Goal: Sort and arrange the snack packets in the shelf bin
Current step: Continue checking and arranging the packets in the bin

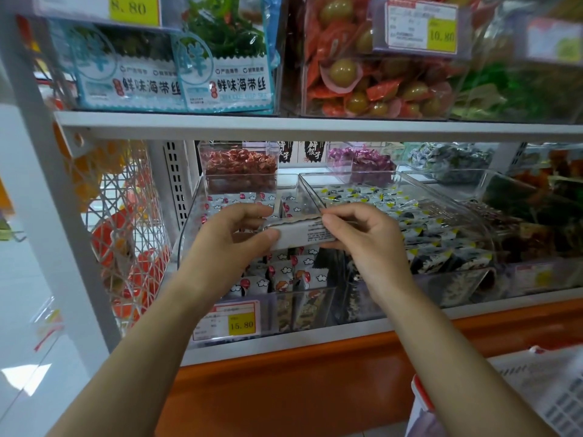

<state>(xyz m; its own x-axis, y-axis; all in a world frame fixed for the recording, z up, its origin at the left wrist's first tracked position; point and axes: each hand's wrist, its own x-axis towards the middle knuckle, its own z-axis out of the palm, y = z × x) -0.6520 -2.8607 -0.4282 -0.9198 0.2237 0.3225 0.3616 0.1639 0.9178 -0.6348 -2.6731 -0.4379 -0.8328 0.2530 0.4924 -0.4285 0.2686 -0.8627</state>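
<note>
I hold one white snack packet [299,233] with small printed text above a clear plastic shelf bin [189,228]. My left hand [230,238] grips its left end, thumb in front, fingers over the top. Its right end is pinched by my right hand [356,234] between thumb and fingers. Inside the bin lie several white packets with red and cloud prints [284,275], some standing, some flat. Part of the bin's content is hidden behind my hands.
A neighbouring clear bin [467,190] on the right holds black, white and yellow packets [422,234]. A yellow price tag [241,324] hangs on the bin front. The upper shelf edge [315,126] runs above. White wire mesh [126,234] stands at left.
</note>
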